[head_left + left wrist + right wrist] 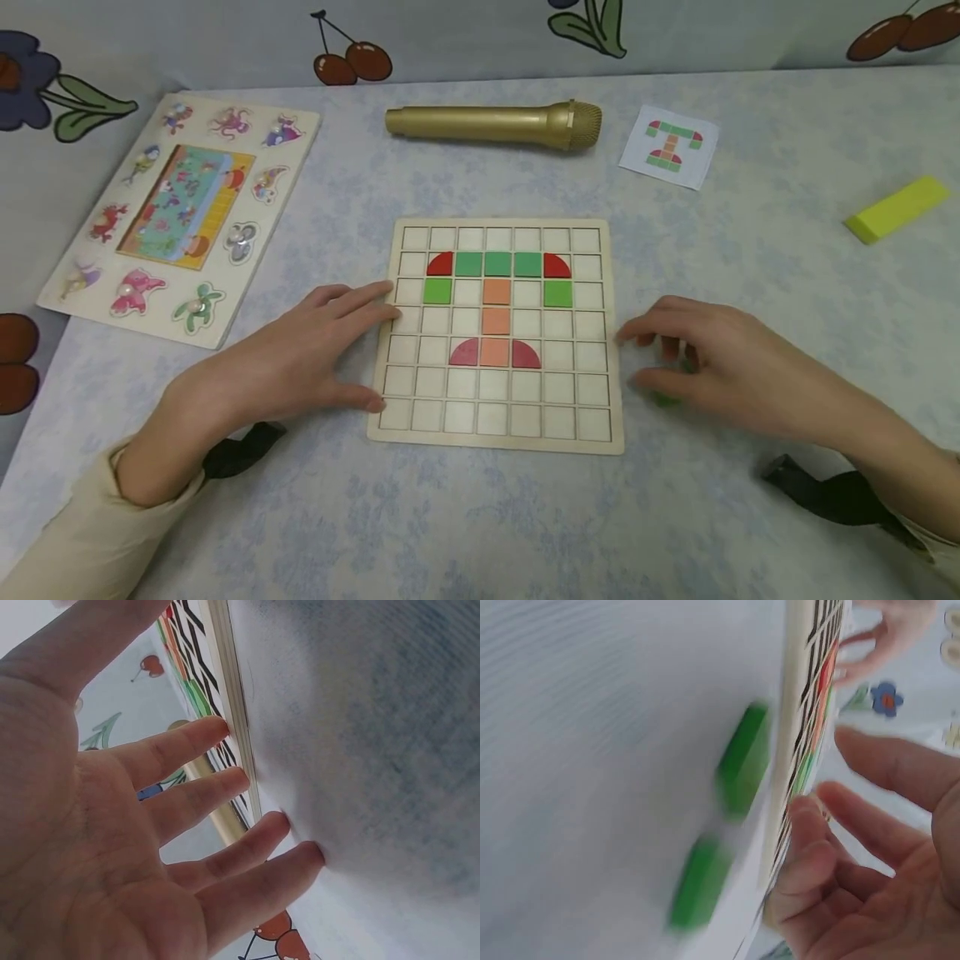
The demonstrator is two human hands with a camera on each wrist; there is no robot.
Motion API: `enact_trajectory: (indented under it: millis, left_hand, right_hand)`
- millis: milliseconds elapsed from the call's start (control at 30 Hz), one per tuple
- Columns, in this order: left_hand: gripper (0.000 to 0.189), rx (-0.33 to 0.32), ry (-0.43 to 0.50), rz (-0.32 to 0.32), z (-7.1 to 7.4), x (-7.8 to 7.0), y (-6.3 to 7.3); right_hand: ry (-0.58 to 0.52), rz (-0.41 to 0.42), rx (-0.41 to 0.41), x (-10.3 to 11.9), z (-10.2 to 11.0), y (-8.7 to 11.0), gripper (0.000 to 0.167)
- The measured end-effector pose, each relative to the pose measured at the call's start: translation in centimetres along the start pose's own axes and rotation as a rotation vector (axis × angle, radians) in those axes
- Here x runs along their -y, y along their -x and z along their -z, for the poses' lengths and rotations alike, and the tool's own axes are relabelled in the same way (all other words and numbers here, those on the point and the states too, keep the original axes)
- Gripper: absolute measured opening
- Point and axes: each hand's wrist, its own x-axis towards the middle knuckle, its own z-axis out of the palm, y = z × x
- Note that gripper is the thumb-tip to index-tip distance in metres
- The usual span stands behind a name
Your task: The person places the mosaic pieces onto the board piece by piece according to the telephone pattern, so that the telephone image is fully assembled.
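A square wooden grid board (462, 417) lies flat, its cells holding a pattern of coloured pieces. Three teal squares (497, 264) run between two red quarter-circles (441, 264), with light green squares (557, 293) below at either side. Orange squares (496, 320) form a central column, flanked at its foot by dark pink quarter-circles (464, 352). My left hand (292, 358) is spread, fingertips and thumb at the board's left edge. Beside the right edge, my right hand (720, 358) hovers with loosely bent fingers, thumb apart, nothing visible between them. Green blocks (742, 761) lie on the cloth beneath it.
Behind the board lies a gold microphone (487, 125), with a pattern card (669, 148) right of it. A yellow block (897, 208) rests at the far right. At the left is a wooden peg puzzle (228, 287) with animal pieces. A printed cloth covers the table.
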Motion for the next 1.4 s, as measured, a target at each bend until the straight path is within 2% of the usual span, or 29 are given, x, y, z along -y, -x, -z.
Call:
enact_trajectory:
  millis: [100,233,600,867,1100,1400]
  left_hand:
    - [0.09,0.001,-0.001,-0.005,0.0,-0.1,-0.1]
    - [0.09,0.006,-0.002,-0.002,-0.1,-0.2,-0.1]
    - [0.091,0.002,0.0,-0.005,-0.2,-0.2,0.0]
    - [0.091,0.003,-0.003,0.005,-0.2,-0.2,0.0]
    - [0.091,-0.002,0.001,0.001,-0.2,-0.1,0.0]
    - [0.09,-0.009,-0.005,-0.008,-0.1,0.0,0.0]
  right_hand:
    - [0.031,-0.075,0.038,-1.6,0.2,1.5,0.039]
    - [0.051,-0.099,0.076,-2.8,0.0,2.9,0.041]
    - [0.157,0.033,-0.02,-2.8,-0.8,3.5,0.04]
    - [0.225,0.075,-0.073,-2.4,-0.8,3.3,0.035]
    - [0.196,0.087,-0.096,-1.5,-0.6,2.8,0.036]
    - [0.043,0.18,-0.111,1.1,-1.0,0.6,0.034]
